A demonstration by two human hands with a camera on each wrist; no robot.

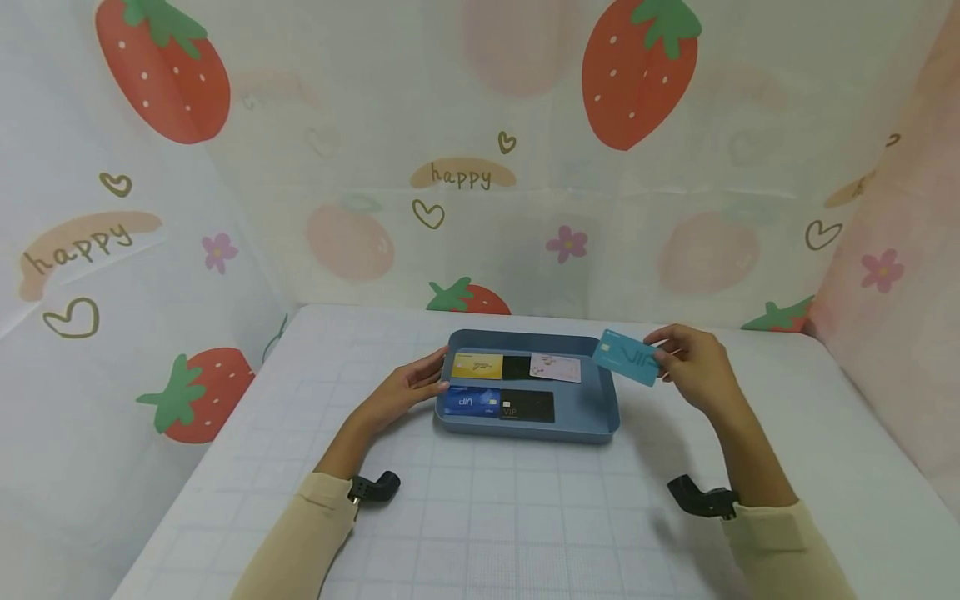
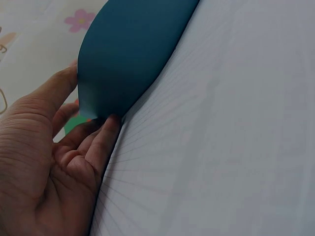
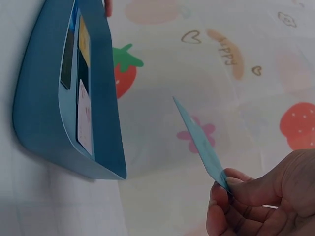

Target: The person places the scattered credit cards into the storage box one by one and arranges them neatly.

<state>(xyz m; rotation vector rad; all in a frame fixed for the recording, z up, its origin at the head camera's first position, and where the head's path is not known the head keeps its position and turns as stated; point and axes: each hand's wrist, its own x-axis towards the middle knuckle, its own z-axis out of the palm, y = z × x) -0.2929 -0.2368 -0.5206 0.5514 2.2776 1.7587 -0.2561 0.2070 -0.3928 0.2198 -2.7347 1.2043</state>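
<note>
My right hand [image 1: 696, 367] pinches a light blue VIP card [image 1: 624, 357] between thumb and fingers, tilted just above the right end of a blue-grey tray [image 1: 525, 431]. In the right wrist view the card [image 3: 201, 140] appears nearly edge-on, apart from the tray wall [image 3: 39, 108]. At the tray's left end, my left hand [image 1: 401, 392] holds the wall between thumb and fingers. Inside lie a yellow card [image 1: 477, 366], a black card [image 1: 516, 367] and a pink card [image 1: 555, 368] in the back row. A blue VIP card [image 1: 471, 402] and a black VIP card [image 1: 528, 406] are in front.
The tray stands on a white table [image 1: 510, 517] with a faint grid pattern. Behind it hangs a pale curtain [image 1: 465, 250] printed with strawberries, hearts and flowers, which also runs along both sides. Each wrist wears a black camera mount [image 1: 375, 487].
</note>
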